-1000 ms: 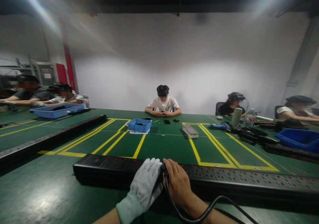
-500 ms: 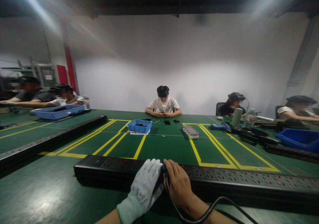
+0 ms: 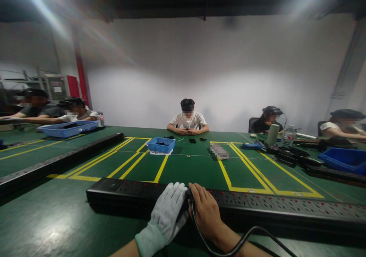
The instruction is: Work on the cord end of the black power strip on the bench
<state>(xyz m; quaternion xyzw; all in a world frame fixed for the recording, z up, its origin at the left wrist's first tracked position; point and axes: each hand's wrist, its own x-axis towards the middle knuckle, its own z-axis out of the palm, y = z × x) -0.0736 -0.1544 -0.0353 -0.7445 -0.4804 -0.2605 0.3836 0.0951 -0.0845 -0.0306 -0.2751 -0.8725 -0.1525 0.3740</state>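
Nearest: black cable [image 3: 257,228], looping low at the right, then rising beside the inner edge of the bare right hand [image 3: 206,208] to a dark plug-like end [image 3: 190,194]. Located between the two hands, just left of the right fingers and apparently touching them; right hand the nearer one. Long axis of the plug-like end: mostly covered, cannot tell.

Left hand [image 3: 168,209]: gloved, fingers straight and close together, lying over the top of a long black power strip [image 3: 128,192]. Right fingers: lightly bent, close together, over the same strip. Firmness of grip, and anything under either palm: cannot tell.

Strip: long axis running left to right, crosswise to the fingers, extending past both hands; sockets facing up. Resting on green tabletop [image 3: 114,230].

Beyond: yellow tape lines [image 3: 161,169]; then a blue bin [image 3: 162,149] left of centre and a pale pixelated object [image 3: 219,151] right of centre, well apart.

Farthest: seated person in a white top [image 3: 198,120], forearms on the tabletop; pale wall [image 3: 143,66] behind.
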